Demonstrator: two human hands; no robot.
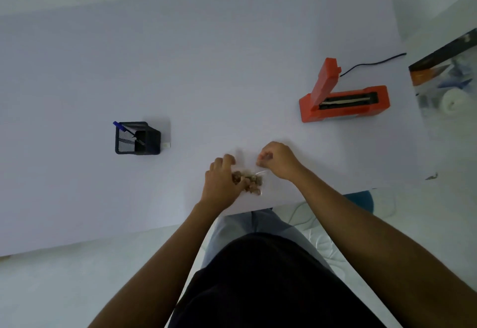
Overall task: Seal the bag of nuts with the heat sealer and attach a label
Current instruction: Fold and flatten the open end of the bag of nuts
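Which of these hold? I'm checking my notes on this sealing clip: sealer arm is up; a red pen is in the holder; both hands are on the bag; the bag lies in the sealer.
1. The heat sealer has its arm raised. True.
2. The pen in the mesh holder is red. False: it is blue.
3. The left hand and right hand both grip the bag of nuts. True.
4. The bag lies in the sealer. False: it is on the table, apart from it.

Dim, bluish, soft light with faint shadows; mild overall blur, wide-angle bending at the edges.
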